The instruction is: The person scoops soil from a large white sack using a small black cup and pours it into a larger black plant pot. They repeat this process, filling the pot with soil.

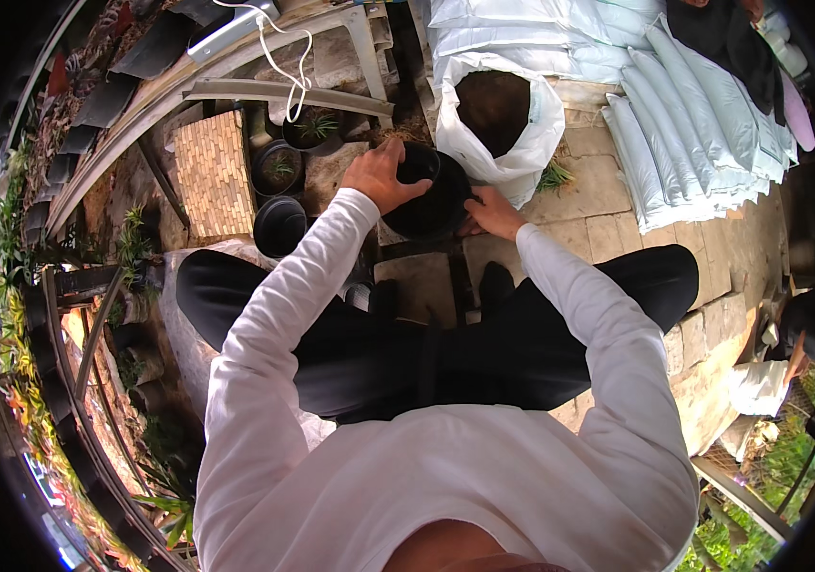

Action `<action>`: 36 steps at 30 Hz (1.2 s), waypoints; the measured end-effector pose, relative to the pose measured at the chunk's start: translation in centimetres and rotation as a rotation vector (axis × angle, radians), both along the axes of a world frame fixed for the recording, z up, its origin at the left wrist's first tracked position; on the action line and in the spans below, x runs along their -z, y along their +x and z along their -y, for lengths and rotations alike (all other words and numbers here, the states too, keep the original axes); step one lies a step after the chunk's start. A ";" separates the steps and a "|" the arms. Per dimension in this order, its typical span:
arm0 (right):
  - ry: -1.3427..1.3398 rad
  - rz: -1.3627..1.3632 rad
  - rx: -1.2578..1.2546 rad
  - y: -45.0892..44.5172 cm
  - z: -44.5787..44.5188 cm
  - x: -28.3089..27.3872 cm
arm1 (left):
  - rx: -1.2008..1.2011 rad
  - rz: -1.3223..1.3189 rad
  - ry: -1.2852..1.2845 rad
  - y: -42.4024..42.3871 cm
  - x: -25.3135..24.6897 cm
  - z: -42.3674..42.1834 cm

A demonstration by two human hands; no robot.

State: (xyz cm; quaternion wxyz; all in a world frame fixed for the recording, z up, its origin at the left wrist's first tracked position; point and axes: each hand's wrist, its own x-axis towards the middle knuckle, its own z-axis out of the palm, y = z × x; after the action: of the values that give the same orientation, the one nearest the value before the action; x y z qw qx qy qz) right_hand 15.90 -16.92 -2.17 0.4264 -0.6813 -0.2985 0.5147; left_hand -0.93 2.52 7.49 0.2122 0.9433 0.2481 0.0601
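My left hand [381, 176] grips the rim of a small black plastic pot [419, 163], its thumb towards the inside. That pot is at the upper left of a larger dark round container [443, 207]; whether it stands inside it is hard to tell. My right hand [491, 212] holds the right edge of the larger container between thumb and fingers. Just beyond stands an open white sack [547, 118] with dark soil [493, 111] in it. On the left are two pots with small green plants [279, 169] [317, 127] and an empty-looking black pot [280, 227].
Stacked white filled bags [686, 136] lie at the upper right, with a person in dark clothing [722, 50] behind. A tiled board [214, 175] and a metal bar [286, 94] are on the left. A cut plant tuft [554, 176] lies by the sack on paving [586, 189].
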 end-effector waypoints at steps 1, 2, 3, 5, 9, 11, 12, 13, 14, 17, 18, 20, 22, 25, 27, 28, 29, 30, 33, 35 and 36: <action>-0.012 0.013 0.010 0.5 0.1 0.8 | 0.015 0.000 0.008 -0.2 -0.1 -0.2; -0.025 0.026 0.021 1.1 0.1 1.6 | 0.031 0.001 0.016 -0.3 -0.3 -0.2; -0.036 0.036 0.025 1.0 -0.1 1.6 | 0.040 -0.002 0.025 -0.7 -0.3 -0.2; -0.029 0.014 0.025 0.9 -0.1 1.5 | 0.115 -0.013 0.028 -0.8 0.1 0.2; -0.038 -0.034 0.002 0.8 -0.3 0.8 | 0.316 -0.014 0.154 -0.6 3.8 1.2; -0.041 -0.008 0.012 1.0 -0.4 1.4 | 0.324 -0.071 0.166 -0.8 6.3 1.9; -0.042 0.008 0.017 1.1 -0.4 1.7 | 0.322 -0.067 0.190 -0.9 7.0 2.5; -0.044 0.046 -0.008 1.2 -0.4 1.9 | 0.319 -0.064 0.214 -1.0 7.6 2.7; -0.046 0.085 -0.033 1.1 -0.4 2.2 | 0.317 -0.161 0.159 -0.8 8.1 2.5; -0.027 0.086 -0.033 0.4 -0.5 1.3 | 0.268 -0.159 0.063 -0.2 5.8 1.8; -0.014 0.075 -0.021 0.3 -0.7 0.6 | 0.237 -0.127 0.007 -0.1 4.5 1.4; -0.007 0.053 -0.005 0.3 -0.6 0.1 | 0.184 -0.061 -0.113 0.4 2.3 0.8; 0.002 0.026 0.012 0.3 -0.7 -0.4 | 0.149 -0.016 -0.101 0.8 1.4 -0.1; 0.007 0.002 0.026 0.3 -0.8 -0.8 | 0.114 0.022 -0.096 1.3 0.8 -1.4; -0.006 0.025 0.002 1.0 -0.8 -0.5 | 0.116 0.092 -0.082 1.6 0.9 -1.8; -0.064 0.048 -0.012 1.3 -0.8 -0.2 | 0.120 0.074 -0.093 1.9 0.8 -1.8; -0.122 0.071 -0.025 1.6 -0.8 0.2 | 0.126 0.056 -0.104 2.3 0.7 -1.9; -0.178 0.094 -0.039 1.7 -1.1 -0.3 | 0.129 0.038 -0.112 2.6 0.5 -2.0; -0.368 0.261 -0.227 2.3 -1.7 -2.7 | 0.163 0.090 -0.100 3.2 -0.1 -2.4; -0.411 0.222 -0.303 2.9 -2.3 -6.3 | 0.195 0.186 -0.097 3.4 -0.3 -3.2; -0.438 0.202 -0.337 3.3 -2.4 -8.1 | 0.215 0.236 -0.101 3.7 -0.3 -3.2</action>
State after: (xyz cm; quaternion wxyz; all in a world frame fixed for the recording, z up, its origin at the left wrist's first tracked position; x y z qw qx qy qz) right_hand 19.21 -14.56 5.91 0.1456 -0.7458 -0.3301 0.5600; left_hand 2.73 5.77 7.82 0.2921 0.9390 0.1219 0.1347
